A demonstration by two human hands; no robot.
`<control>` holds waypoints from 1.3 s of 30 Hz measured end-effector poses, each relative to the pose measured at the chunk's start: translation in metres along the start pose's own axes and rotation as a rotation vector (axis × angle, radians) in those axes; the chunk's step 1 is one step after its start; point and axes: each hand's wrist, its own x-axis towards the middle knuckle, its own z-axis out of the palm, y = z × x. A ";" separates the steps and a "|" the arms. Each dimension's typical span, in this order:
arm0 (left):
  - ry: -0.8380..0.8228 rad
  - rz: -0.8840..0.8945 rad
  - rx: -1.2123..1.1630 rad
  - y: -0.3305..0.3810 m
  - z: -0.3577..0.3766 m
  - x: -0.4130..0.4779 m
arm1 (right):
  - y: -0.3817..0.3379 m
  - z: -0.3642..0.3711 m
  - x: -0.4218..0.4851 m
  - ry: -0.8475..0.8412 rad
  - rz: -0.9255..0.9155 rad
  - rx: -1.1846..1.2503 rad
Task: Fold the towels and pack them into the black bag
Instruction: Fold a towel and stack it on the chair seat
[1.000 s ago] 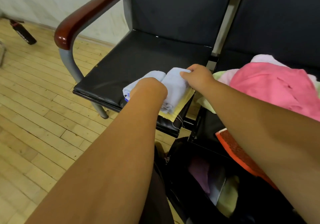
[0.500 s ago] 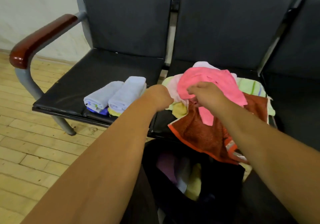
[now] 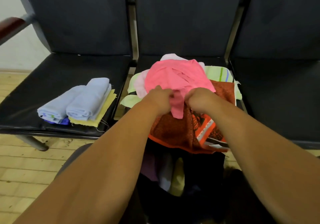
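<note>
black bag [image 3: 204,180] is nearest, open, down in front of the middle seat [image 3: 190,59]. a few packed towels [image 3: 166,173] (purple, pale blue, yellow) show inside it. just above, a red-orange towel [image 3: 180,132] hangs off the seat edge over the bag mouth.

left hand [image 3: 161,99] and right hand [image 3: 199,100] are both curled into the near edge of the pink towel [image 3: 174,78], grasping it on top of the unfolded pile. a green striped towel [image 3: 218,73] pokes out behind. on the left seat [image 3: 52,78], well apart, two folded blue towels [image 3: 81,102] lie side by side on a yellow one [image 3: 103,109], not bagged yet.

step, my read: pulling the next towel to fold. next move needs the pink one lifted clear without dragging the pile, then its corners found.

vs 0.5 s ago: only the right hand was in the pink towel, the left was clenched short of it. now both grip. 1 s ago both were at the blue stack.
</note>
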 end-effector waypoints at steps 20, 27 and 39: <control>0.272 -0.100 -0.558 0.039 -0.009 0.027 | 0.021 -0.016 0.017 0.047 -0.237 0.054; 0.146 0.112 -1.208 0.045 -0.038 -0.019 | 0.019 -0.015 0.007 0.272 -0.412 0.111; 0.677 0.111 -0.779 0.039 -0.075 -0.100 | 0.027 -0.015 -0.055 0.543 -0.332 0.059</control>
